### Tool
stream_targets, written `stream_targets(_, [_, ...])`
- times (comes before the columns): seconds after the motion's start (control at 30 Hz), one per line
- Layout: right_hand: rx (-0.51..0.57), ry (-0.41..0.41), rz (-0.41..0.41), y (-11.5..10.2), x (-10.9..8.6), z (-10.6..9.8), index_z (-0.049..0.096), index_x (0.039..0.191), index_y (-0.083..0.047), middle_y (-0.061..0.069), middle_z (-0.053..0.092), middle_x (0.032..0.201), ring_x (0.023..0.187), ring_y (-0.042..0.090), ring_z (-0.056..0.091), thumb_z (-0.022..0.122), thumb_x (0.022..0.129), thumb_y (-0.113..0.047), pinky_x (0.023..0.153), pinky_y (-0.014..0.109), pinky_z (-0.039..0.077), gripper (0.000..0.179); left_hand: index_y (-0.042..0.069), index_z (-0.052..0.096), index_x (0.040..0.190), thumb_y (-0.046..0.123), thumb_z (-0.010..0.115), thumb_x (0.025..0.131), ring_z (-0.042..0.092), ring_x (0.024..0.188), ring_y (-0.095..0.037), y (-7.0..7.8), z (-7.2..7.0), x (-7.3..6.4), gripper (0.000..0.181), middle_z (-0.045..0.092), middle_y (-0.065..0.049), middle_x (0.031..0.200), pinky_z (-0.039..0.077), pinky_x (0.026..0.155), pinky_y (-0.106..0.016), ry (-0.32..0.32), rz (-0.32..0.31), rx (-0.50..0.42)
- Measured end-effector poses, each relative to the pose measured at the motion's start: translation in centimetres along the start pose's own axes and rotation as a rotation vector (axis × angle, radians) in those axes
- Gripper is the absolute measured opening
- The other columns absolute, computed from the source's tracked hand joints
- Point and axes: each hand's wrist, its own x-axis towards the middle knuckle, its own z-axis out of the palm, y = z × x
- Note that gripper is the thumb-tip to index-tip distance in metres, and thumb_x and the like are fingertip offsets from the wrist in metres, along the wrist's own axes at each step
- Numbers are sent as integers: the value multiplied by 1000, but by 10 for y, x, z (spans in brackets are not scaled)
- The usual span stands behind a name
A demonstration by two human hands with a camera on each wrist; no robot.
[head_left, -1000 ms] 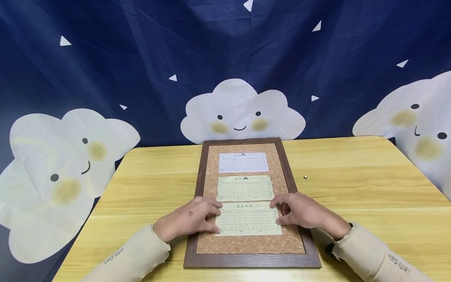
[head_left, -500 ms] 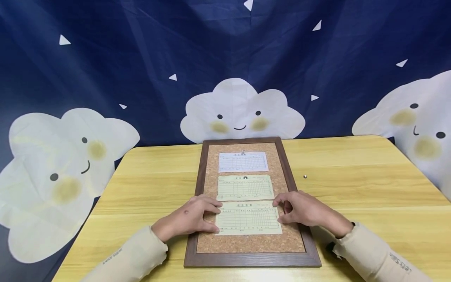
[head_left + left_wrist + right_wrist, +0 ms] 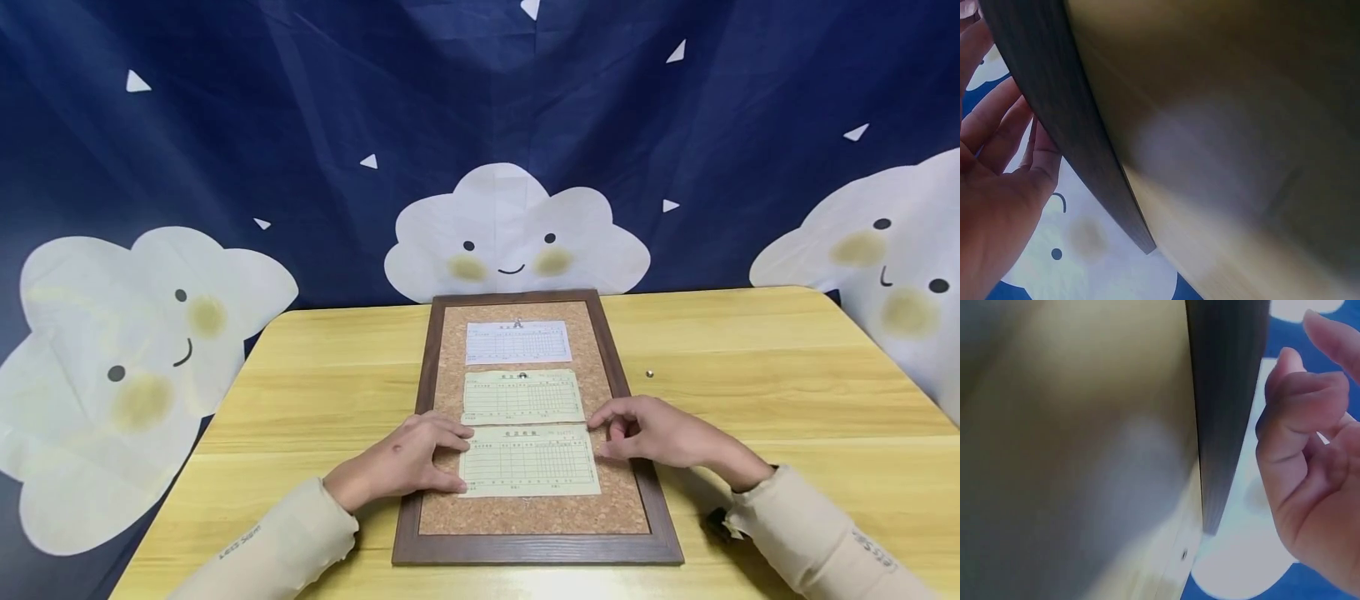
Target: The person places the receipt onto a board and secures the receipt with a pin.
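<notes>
A wood-framed cork board lies on the table, bearing a column of three printed paper slips. My left hand touches the left edge of the lowest pale green slip, fingers and thumb spread apart. By that slip's upper right corner is my right hand, thumb and index finger apart, other fingers loosely bent, gripping nothing. Above lies a second green slip with a metal pushpin at its top. Uppermost is a bluish-white slip, also with a pin. Both wrist views hide the slips behind the dark frame.
One loose pushpin rests on the wooden table, right of the board. A dark blue curtain with white clouds hangs behind the table. A small dark object shows beside the right sleeve.
My right hand has shifted right and slightly farther from me, off the slip's right edge. My left hand stays at the left edge with almost no movement.
</notes>
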Motion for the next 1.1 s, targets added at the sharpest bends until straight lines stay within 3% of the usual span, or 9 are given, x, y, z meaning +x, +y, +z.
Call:
stream_targets(0.23, [85,95,112,8,-4,-25,63,120,1,4,54,80,52,7,41,66,96,-12,42,22,36,27,2,75,115,29,86,80,53,126,-28,1,0,0,45,65,-5,131,41,107,-48,0,-5,-2])
stream_targets(0.6, [178,174,175,19,-10,-51,56,126,9,8,53,87,56,13,47,64,98,-14,46,28,45,37,2,74,115,28,86,80,53,127,-28,1,-1,0,46,65,-5,131,41,107,-48,-4,-6,-3])
stream_targets(1.1, [157,270,228,39,-18,-74,56,120,9,6,54,86,59,13,48,63,99,-15,51,28,47,33,2,74,115,29,86,79,53,127,-28,1,1,0,46,65,-5,131,41,107,-47,-3,-9,2])
